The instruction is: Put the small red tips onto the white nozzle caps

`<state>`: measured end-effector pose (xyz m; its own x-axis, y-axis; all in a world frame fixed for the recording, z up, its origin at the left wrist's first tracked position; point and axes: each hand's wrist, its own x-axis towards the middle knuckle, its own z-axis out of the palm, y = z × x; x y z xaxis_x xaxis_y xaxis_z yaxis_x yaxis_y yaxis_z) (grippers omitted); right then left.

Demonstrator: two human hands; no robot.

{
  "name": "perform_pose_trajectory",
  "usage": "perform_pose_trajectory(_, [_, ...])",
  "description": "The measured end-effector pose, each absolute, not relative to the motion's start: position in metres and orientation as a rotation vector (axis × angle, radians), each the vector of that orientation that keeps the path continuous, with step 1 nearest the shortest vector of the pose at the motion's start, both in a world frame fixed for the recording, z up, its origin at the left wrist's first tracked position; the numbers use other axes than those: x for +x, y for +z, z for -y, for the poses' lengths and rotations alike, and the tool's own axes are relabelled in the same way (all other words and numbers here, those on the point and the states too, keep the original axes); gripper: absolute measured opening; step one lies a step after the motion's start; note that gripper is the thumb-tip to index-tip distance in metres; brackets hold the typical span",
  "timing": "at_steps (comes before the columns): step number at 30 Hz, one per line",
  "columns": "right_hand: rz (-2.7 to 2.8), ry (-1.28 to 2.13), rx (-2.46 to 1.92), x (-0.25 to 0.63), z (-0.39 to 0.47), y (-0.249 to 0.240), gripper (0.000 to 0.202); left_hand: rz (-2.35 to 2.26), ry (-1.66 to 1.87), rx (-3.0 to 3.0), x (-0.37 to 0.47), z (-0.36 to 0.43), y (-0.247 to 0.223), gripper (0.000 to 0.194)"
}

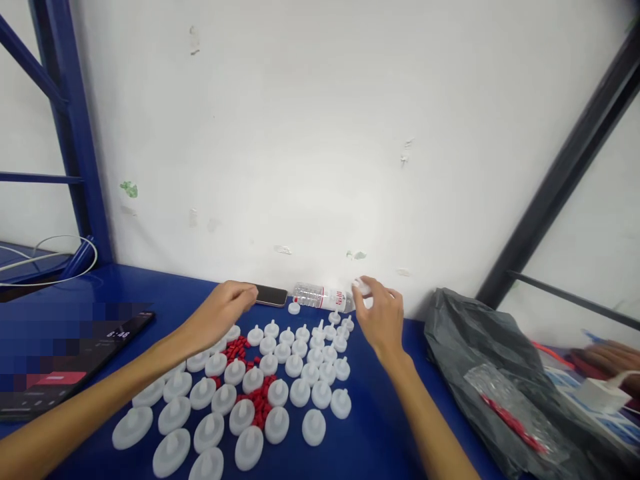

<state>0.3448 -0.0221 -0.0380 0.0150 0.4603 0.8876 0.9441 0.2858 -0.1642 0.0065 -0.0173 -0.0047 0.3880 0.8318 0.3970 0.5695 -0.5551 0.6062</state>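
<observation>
My right hand [383,317] reaches toward the wall, thumb and fingers pinched round a white nozzle cap [361,287]. Near its fingertips lies a clear plastic bottle [313,295] on its side. My left hand [227,310] hovers over the far left edge of the caps, beside a phone [271,296]. Its fingers are curled together, and what they hold, if anything, is hidden. Many white nozzle caps [313,427] stand spout up in loose rows on the blue table [360,447]. Small red pieces [261,400] lie in heaps among them.
A large dark tablet or phone [115,350] lies at the left. On the right is a grey plastic bag [465,360] with a clear packet [515,413] of red pieces on it. Another person's hand [610,360] shows at the right edge, near a white plug [603,395].
</observation>
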Motion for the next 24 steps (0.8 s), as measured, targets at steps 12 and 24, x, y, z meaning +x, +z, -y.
perform_pose_trajectory(12, [1.650, -0.118, -1.713, 0.367, 0.020, -0.034, 0.017, -1.357, 0.264, 2.735, 0.008, 0.025, -0.020, 0.016])
perform_pose_trajectory(24, [1.852, 0.506, -2.074, 0.404, 0.030, -0.023, 0.018, -1.275, 0.190, 2.831, 0.005, 0.022, -0.019, 0.023])
